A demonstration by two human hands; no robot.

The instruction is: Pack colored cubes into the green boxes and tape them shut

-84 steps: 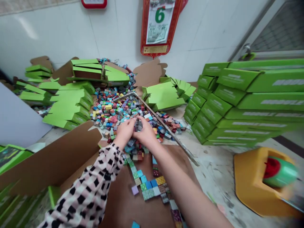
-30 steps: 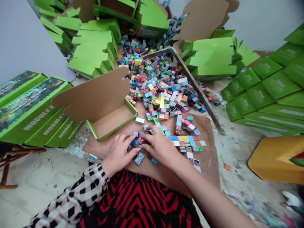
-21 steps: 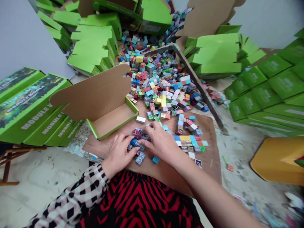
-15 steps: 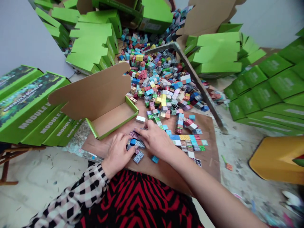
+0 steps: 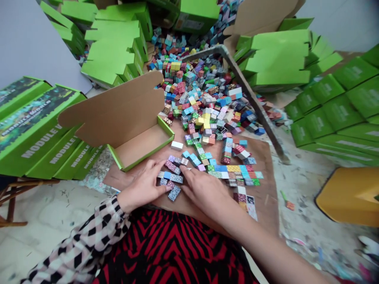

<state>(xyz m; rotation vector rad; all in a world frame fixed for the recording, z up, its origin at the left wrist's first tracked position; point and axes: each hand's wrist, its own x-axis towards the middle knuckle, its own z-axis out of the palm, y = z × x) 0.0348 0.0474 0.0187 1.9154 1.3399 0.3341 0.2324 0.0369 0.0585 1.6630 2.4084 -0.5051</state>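
A small cluster of patterned cube blocks (image 5: 171, 177), grey, purple and blue, lies in short rows on the brown cardboard sheet (image 5: 195, 209). My left hand (image 5: 143, 187) is at the cluster's left side, fingers and thumb apart, their tips by the row ends. On the right side, my right hand (image 5: 207, 191) rests low with fingers stretched, its fingertips touching or very close to the blocks. Neither hand lifts anything. Just behind the cluster are a white block (image 5: 177, 146) and an open green box (image 5: 142, 144), whose brown lid stands up.
Beyond the sheet spreads a large heap of loose cubes (image 5: 204, 98), with a bent metal bar (image 5: 254, 98) across it. More block rows (image 5: 233, 169) lie at my right. Printed green boxes (image 5: 38, 130) stand left, stacked green boxes (image 5: 334, 106) right, near a yellow stool (image 5: 349, 197).
My right hand has drawn back from over the cluster to its right side, uncovering the upper blocks. The left hand has shifted slightly left. The rows now sit more evenly together.
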